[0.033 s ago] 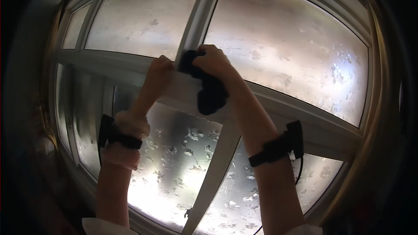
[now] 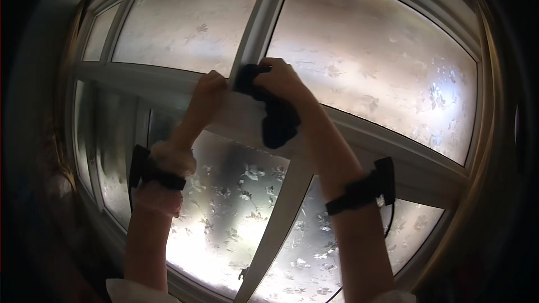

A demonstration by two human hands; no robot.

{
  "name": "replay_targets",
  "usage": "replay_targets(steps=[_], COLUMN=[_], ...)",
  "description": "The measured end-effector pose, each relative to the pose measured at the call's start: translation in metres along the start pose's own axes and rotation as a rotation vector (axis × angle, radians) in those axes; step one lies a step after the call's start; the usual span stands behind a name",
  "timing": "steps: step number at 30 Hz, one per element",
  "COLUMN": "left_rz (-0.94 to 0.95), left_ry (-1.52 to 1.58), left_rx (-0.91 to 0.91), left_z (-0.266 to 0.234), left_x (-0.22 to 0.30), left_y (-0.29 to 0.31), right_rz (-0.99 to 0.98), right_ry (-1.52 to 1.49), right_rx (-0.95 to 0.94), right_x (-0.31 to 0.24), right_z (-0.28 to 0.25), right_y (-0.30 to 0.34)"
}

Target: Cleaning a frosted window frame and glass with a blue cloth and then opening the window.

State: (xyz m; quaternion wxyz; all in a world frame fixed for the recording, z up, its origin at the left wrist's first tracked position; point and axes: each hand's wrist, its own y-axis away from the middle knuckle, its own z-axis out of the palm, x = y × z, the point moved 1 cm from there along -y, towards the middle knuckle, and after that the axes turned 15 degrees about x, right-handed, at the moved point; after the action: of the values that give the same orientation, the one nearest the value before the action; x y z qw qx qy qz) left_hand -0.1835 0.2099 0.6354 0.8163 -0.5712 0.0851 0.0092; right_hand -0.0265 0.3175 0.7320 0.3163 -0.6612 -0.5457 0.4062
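A dark, bunched cloth (image 2: 279,122) is gripped in my right hand (image 2: 285,83). Part of the cloth presses against the foot of the upright window bar (image 2: 259,25), where it meets the wide crossbar (image 2: 149,83), and the rest hangs down over the crossbar. Just to the left, my left hand (image 2: 210,91) is raised to the crossbar's upper edge with its fingers curled over it. The fingertips of both hands are partly hidden.
Frosted panes with a leaf pattern, such as the upper right pane (image 2: 376,62), fill the frame. A small dark window catch (image 2: 243,272) shows low down. Golden curtain edges (image 2: 487,106) hang at the sides. Black straps (image 2: 353,192) circle both forearms.
The whole view has shifted very slightly, so window and arms sit a little further right. The hanging part of the cloth has swung slightly right; both holds stay the same.
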Motion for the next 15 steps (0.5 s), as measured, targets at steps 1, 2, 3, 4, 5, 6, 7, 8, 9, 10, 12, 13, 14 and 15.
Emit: replay_targets(steps=[1, 2, 3, 4, 5, 6, 7, 8, 9, 10, 12, 13, 14, 15], left_rz=[0.013, 0.012, -0.021, -0.049, -0.043, -0.074, -0.107, -0.103, -0.087, -0.070, -0.085, -0.099, -0.091, 0.001], left_ry=[0.017, 0.004, -0.011, -0.022, -0.030, -0.039, -0.038, -0.036, -0.032, -0.020, -0.046, -0.081, -0.068, -0.118], left_rx=[0.000, -0.001, 0.007, 0.017, 0.018, 0.028, 0.033, 0.029, 0.027, 0.027, 0.060, 0.094, 0.089, 0.109], left_z=[0.000, -0.001, -0.002, -0.002, -0.002, -0.002, 0.001, 0.001, -0.001, 0.001, 0.007, 0.006, 0.007, 0.009], left_x=[-0.003, -0.006, -0.008, -0.009, -0.009, -0.007, -0.004, -0.003, -0.002, 0.000, 0.005, 0.005, 0.005, 0.005], left_y=[0.002, 0.004, 0.007, 0.005, 0.005, 0.007, 0.007, 0.005, 0.004, 0.002, 0.006, 0.006, 0.004, 0.002], right_rz=[-0.007, -0.087, -0.166, -0.247, -0.224, -0.231, -0.232, -0.234, -0.231, -0.254, -0.269, -0.226, -0.181, -0.170], right_ry=[-0.010, 0.004, 0.018, 0.034, 0.174, 0.165, 0.172, 0.179, 0.176, 0.137, 0.103, 0.139, 0.176, 0.183], right_rx=[-0.010, 0.000, 0.012, 0.030, 0.035, 0.038, -0.002, -0.043, -0.039, -0.068, -0.088, -0.120, -0.150, -0.135], right_x=[-0.004, -0.007, -0.009, -0.015, -0.026, -0.033, -0.033, -0.034, -0.034, -0.033, -0.029, -0.035, -0.036, -0.030], right_z=[0.003, 0.005, 0.007, 0.005, 0.006, 0.008, 0.007, 0.006, 0.005, -0.001, -0.010, -0.015, -0.021, -0.030], right_y=[0.004, 0.010, 0.018, 0.024, 0.030, 0.030, 0.030, 0.030, 0.028, 0.023, 0.021, 0.022, 0.023, 0.023])
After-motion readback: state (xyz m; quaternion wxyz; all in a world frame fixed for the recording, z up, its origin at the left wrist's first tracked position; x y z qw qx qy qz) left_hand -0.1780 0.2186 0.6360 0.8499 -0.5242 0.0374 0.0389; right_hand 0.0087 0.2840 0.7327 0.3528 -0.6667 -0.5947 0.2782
